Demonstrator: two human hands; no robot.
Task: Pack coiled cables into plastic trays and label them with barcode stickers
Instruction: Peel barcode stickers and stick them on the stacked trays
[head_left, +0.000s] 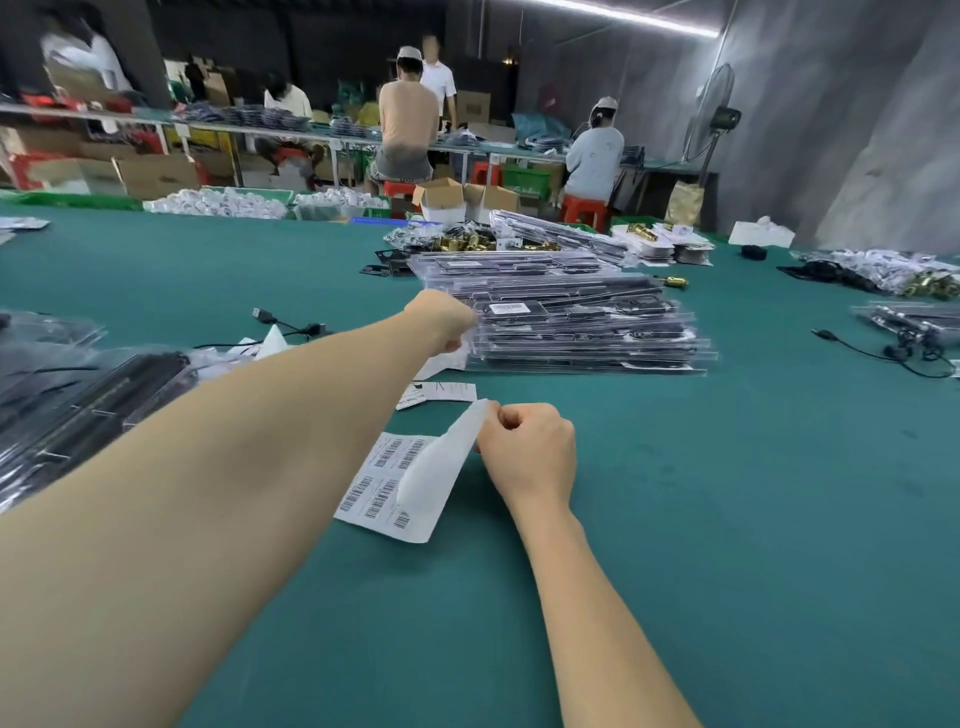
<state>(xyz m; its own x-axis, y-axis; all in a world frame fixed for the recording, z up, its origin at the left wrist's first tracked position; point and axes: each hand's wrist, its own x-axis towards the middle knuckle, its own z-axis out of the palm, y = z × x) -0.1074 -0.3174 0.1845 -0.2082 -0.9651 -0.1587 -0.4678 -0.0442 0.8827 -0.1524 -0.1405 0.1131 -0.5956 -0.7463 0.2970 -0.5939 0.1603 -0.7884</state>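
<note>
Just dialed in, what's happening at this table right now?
A person is labelling packed cable trays. The right hand pinches the curled-up corner of the barcode sticker sheet lying on the green table. The left hand reaches to the near edge of the stack of clear trays, fingers curled; whether it holds anything is unclear. The top tray already carries a white label.

I see a teal-green bench (727, 493), a white sticker sheet (387, 486) striped with black barcodes, clear trays (571, 322) over black cables, and red stools (584, 210).
</note>
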